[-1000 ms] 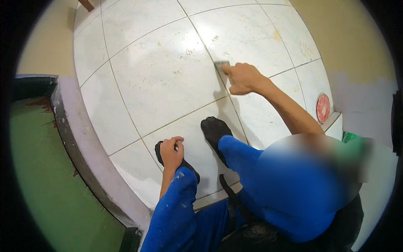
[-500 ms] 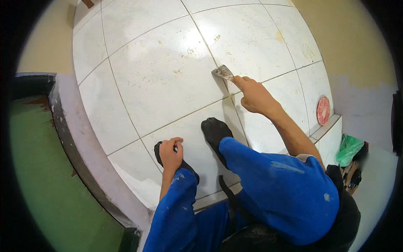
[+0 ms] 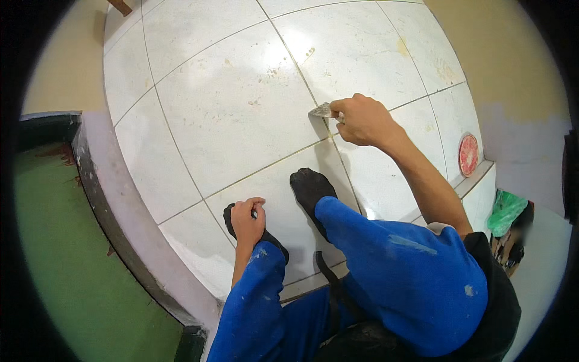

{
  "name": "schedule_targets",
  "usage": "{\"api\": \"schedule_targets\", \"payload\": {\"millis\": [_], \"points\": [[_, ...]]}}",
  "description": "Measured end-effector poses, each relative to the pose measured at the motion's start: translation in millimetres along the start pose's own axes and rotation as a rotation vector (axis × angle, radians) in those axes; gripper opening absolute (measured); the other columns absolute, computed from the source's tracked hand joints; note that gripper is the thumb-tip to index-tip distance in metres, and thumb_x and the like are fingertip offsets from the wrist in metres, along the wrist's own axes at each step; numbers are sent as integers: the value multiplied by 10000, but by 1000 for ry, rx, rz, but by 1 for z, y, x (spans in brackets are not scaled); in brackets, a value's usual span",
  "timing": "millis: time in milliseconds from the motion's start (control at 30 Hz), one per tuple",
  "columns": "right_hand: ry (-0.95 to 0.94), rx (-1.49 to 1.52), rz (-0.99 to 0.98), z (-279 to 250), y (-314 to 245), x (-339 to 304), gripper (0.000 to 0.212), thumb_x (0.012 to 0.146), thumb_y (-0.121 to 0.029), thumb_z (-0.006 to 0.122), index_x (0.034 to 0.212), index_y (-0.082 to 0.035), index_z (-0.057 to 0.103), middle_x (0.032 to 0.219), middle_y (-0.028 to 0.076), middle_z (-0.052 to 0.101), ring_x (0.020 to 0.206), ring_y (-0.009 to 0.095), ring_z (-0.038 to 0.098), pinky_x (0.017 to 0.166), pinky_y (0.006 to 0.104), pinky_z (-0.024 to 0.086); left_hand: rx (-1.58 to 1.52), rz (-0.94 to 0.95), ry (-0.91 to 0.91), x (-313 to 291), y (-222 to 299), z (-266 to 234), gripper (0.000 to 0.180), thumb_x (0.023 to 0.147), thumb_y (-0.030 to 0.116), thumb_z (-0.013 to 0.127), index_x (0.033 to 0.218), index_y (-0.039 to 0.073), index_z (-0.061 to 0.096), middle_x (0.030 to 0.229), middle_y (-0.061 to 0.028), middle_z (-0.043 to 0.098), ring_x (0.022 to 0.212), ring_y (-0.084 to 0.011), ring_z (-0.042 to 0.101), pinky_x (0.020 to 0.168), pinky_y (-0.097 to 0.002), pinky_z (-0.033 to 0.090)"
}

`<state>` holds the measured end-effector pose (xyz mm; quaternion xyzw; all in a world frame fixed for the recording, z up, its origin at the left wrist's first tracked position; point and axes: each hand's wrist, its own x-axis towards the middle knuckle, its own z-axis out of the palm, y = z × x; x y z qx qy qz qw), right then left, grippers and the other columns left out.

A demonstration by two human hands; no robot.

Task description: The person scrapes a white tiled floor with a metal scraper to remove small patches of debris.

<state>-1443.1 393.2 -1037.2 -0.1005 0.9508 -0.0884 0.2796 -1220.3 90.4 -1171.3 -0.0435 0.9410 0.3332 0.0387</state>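
Note:
My right hand (image 3: 367, 120) is closed round the handle of a putty knife (image 3: 322, 111). Its smeared metal blade meets the white tile floor (image 3: 241, 142) close to a grout line, seen nearly edge-on and tilted. Specks and smudges of beige residue (image 3: 268, 77) mark the tiles to the left of the blade. Down by my left foot, my left hand (image 3: 248, 220) rests over the black sock (image 3: 275, 244), its fingers loosely curled in and no object showing in them. My right foot, in another black sock (image 3: 312, 190), stands flat on the tile.
A round red-and-white lid or disc (image 3: 468, 155) leans by the low ledge at right. Beyond it lie a green plastic bag (image 3: 506, 211) and some dark items. To the left run a pale sill (image 3: 129, 199) and a green surface (image 3: 78, 259). A wooden leg (image 3: 120, 6) stands far left.
My right hand has turned over the putty knife and shifted slightly, so its blade now shows narrower. The view has moved a little. My left hand stays by the foot.

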Motion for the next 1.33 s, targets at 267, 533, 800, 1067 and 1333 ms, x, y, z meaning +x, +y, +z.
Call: {"api": "schedule_targets", "payload": {"millis": [267, 533, 800, 1067, 1333], "points": [[125, -20, -79, -6, 1, 2, 313, 814, -95, 594, 1103, -99, 713, 895, 202, 720, 842, 367, 707, 749, 476, 569, -9, 29, -9, -1, -2, 2, 93, 861, 124, 669, 907, 131, 749, 781, -43, 675, 756, -235, 599, 715, -377, 445], [109, 6, 40, 5, 3, -8, 315, 802, -83, 597, 1101, -90, 698, 951, 206, 714, 887, 379, 703, 779, 480, 567, -57, 38, 0, -2, -6, 4, 116, 823, 82, 670, 903, 123, 742, 734, -47, 641, 724, -242, 583, 714, -393, 421], [-85, 74, 222, 15, 34, -84, 356, 756, -86, 607, 1101, -64, 690, 1009, 219, 697, 957, 388, 690, 818, 484, 559, 2, 29, -27, 0, -1, 5, 105, 862, 112, 667, 923, 141, 747, 782, -53, 668, 750, -237, 608, 713, -381, 452], [-69, 164, 241, 54, 51, -145, 386, 792, -114, 620, 1176, -71, 642, 983, 254, 703, 936, 409, 702, 825, 492, 561, 19, 39, -11, 1, 3, 8, 105, 865, 127, 657, 904, 116, 754, 739, -64, 657, 735, -237, 609, 696, -399, 452], [-35, 303, 323, 142, 97, -225, 496, 923, -307, 676, 1376, -180, 518, 1087, 157, 685, 1017, 312, 686, 874, 438, 551, -63, -118, -30, 0, -6, 8, 160, 900, 139, 644, 1004, 80, 751, 956, -133, 761, 853, -212, 709, 789, -342, 534]]}}
